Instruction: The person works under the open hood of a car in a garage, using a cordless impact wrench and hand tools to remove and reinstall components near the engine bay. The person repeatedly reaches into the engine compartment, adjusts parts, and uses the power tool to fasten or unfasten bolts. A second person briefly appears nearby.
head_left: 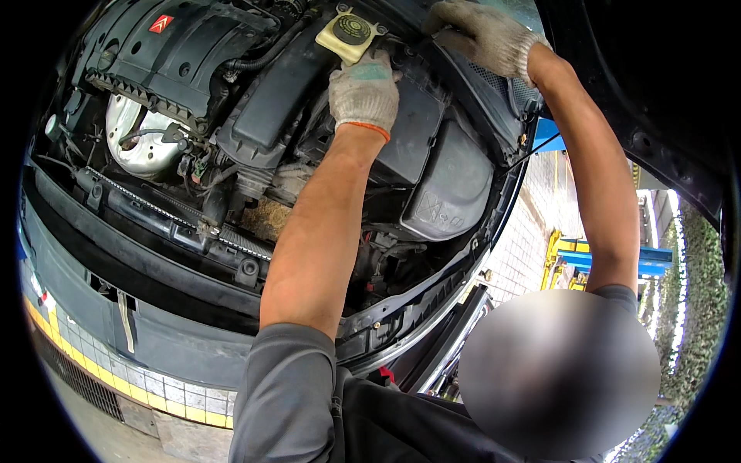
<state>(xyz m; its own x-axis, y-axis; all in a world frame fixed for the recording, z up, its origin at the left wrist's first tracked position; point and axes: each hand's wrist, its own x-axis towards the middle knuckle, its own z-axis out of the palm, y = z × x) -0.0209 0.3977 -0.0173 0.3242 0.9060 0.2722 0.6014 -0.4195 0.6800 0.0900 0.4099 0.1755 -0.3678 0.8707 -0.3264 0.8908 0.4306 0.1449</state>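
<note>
A pale yellow fluid reservoir (329, 38) with a round black cap stands at the far middle of the engine bay. My left hand (363, 91), in a grey knit glove with an orange cuff edge, is closed at its near side; the fingertips are hidden. Farther right, my right hand (485, 37) wears a similar glove and reaches over the black cowl trim (475, 92) near the windscreen base. Its fingers bend downward, and whatever they may hold is hidden. Below my left hand lies a black box cover (413, 143).
The black engine cover (158, 58) and a silver heat shield (143, 139) are at the left. A black lidded housing (451, 189) sits by the right fender. The raised hood (656, 150) edges the right side, with a blue and yellow lift (610, 257) beyond.
</note>
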